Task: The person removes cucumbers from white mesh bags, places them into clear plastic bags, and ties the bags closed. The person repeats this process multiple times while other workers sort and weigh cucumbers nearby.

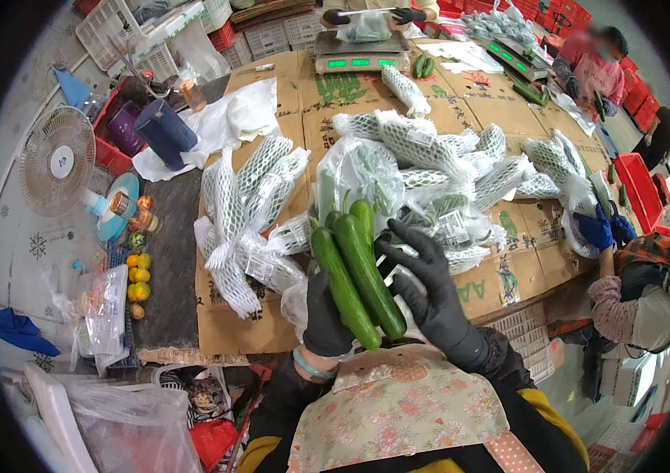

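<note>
In front of my apron, my left hand (324,322), in a dark glove, holds a bunch of several green cucumbers (370,275) from the left and below. Their stem ends point away from me. My right hand (429,290), gloved in black, is spread just right of the bunch with nothing gripped; whether its fingertips touch the cucumbers is unclear. Right behind the bunch lies a clear plastic bag (361,162) with green produce inside. Cucumbers in white foam netting (264,183) lie on the left, and a larger pile of netted cucumbers (423,142) sits beyond my right hand.
Flattened cardboard (276,334) covers the table. A scale (361,53) stands at the far side, another scale (515,56) at far right. A co-worker's blue-gloved hand (595,227) is at the right edge. On the left are a fan (58,162) and oranges (138,276).
</note>
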`<action>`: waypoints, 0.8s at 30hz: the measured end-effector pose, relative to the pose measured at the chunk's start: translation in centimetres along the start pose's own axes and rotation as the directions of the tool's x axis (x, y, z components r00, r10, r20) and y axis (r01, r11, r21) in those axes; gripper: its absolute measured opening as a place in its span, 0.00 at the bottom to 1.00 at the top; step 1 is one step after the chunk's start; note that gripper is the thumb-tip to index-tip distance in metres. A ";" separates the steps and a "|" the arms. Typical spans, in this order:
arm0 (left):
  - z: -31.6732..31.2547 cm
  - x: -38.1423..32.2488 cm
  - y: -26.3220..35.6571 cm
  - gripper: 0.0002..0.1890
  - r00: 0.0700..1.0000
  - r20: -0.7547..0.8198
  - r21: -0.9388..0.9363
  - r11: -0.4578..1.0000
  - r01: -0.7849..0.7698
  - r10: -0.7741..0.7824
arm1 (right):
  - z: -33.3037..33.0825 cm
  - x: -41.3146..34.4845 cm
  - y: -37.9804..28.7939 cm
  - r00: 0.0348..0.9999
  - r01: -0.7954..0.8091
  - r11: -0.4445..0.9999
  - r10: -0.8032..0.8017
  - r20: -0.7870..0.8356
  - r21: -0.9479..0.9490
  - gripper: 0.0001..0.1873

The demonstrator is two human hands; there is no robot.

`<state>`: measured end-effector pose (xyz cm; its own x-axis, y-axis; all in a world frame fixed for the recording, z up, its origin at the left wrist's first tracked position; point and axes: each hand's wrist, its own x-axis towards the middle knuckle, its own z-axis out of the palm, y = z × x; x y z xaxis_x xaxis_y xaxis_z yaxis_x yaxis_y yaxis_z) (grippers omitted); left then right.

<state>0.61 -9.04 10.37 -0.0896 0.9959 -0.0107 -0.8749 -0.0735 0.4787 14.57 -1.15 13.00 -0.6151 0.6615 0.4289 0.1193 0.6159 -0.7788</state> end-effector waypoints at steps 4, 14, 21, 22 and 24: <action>-0.3 0.3 0.4 0.36 0.995 0.096 -0.343 0.939 0.015 0.019 | -0.7 0.3 -0.7 0.997 -0.026 0.974 0.041 -0.065 0.227 0.19; -0.9 1.2 1.3 0.35 0.995 0.018 -0.593 0.802 -0.070 0.100 | 0.2 -0.8 -2.1 0.999 -0.045 0.926 0.038 0.025 0.376 0.16; -1.2 0.5 1.1 0.32 0.989 -0.033 -0.469 0.872 -0.142 0.143 | 1.3 -1.0 -1.9 0.996 0.055 0.989 -0.064 0.063 0.138 0.19; -1.2 0.2 1.1 0.31 0.983 -0.055 -0.377 0.908 -0.181 0.174 | 1.7 -0.8 -1.5 0.991 0.128 0.986 -0.132 0.032 0.110 0.18; -3.4 -0.5 1.6 0.34 0.990 -0.096 -0.108 0.988 -0.111 0.101 | 1.1 -0.8 -1.0 0.989 0.066 0.989 -0.083 0.119 0.135 0.15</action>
<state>-2.41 -9.83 8.12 -0.2229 0.9737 -0.0469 -0.9056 -0.1890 0.3796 14.07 -2.72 12.94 -0.7113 0.5527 0.4343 -0.0283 0.5948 -0.8034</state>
